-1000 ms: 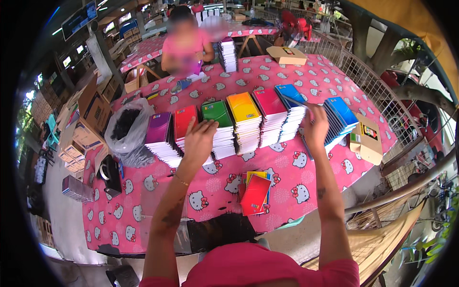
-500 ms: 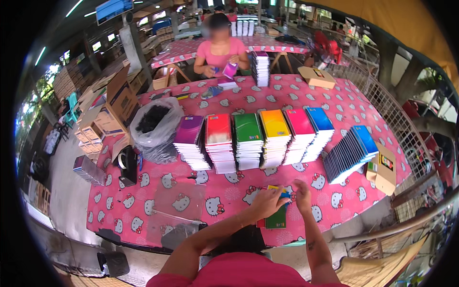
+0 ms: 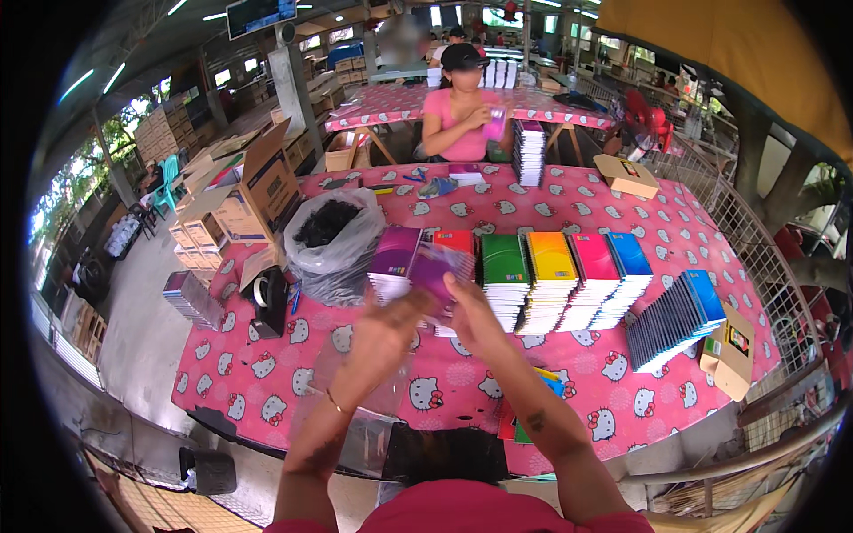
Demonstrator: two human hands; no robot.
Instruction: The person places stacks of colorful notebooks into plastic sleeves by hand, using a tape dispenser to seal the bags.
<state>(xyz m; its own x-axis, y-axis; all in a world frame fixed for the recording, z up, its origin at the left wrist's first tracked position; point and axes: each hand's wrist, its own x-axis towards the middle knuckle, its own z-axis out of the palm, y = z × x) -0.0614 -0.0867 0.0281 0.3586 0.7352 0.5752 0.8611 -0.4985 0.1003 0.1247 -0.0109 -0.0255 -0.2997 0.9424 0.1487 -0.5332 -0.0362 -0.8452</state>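
Observation:
A purple spiral notebook (image 3: 437, 274), blurred by motion, is in front of the purple and red stacks. My right hand (image 3: 475, 318) grips its right side, thumb on the cover. At its lower left edge is my left hand (image 3: 394, 324), bent toward it; motion smears those fingers, so their grip is unclear. Upright stacks stand in a row: purple notebooks (image 3: 394, 249), red notebooks (image 3: 455, 238), green notebooks (image 3: 505, 266), yellow notebooks (image 3: 551, 262), pink notebooks (image 3: 595, 259) and blue notebooks (image 3: 631, 258). Several overlapping coloured notebooks (image 3: 508, 423) lie partly hidden beyond my right forearm.
A clear plastic bag (image 3: 330, 258) with black contents stands left of the row, near a black tape dispenser (image 3: 269, 302). Blue notebooks (image 3: 673, 324) lean at right beside a cardboard box (image 3: 730, 351). Across the pink table (image 3: 462, 391), a co-worker (image 3: 464, 111) holds a purple notebook.
My hands have moved from the coloured notebooks at the near edge up to the row, where a purple notebook is now in my right hand. The view has shifted too.

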